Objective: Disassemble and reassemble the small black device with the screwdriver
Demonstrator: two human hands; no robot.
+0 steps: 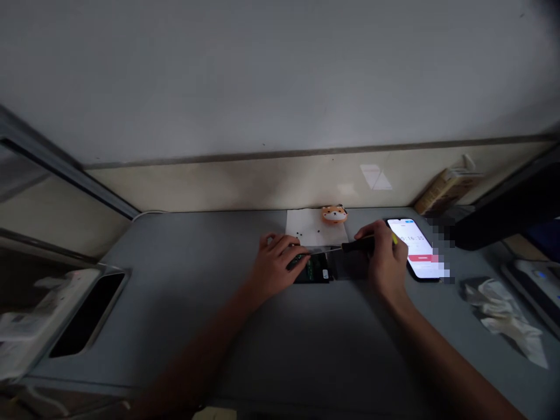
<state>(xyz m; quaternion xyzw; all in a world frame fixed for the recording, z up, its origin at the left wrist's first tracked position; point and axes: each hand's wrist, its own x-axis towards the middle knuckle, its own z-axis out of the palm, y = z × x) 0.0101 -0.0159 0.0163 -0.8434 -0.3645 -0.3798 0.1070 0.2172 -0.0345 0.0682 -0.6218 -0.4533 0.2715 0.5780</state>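
Observation:
A small opened electronic device [312, 271], dark with a green circuit board showing, lies on the desk between my hands. Beside it on the right is a flat dark panel [350, 266]; whether the two are joined I cannot tell. My left hand [277, 265] is curled over the device's left end, thumb and forefinger close together at its upper edge. Wrapped in the fingers of my right hand [387, 265] is a screwdriver [359, 244] with a black handle and a yellow end. Its thin shaft points left, the tip reaching my left fingertips.
Behind the device, several tiny dark screws sit on white paper [306, 223], with an orange animal-face case [335, 214] at its corner. A lit phone [413, 251] showing a timer lies right. Crumpled tissue [503, 315], a carton [446, 189] and a dark-screened phone [90, 315] are farther out.

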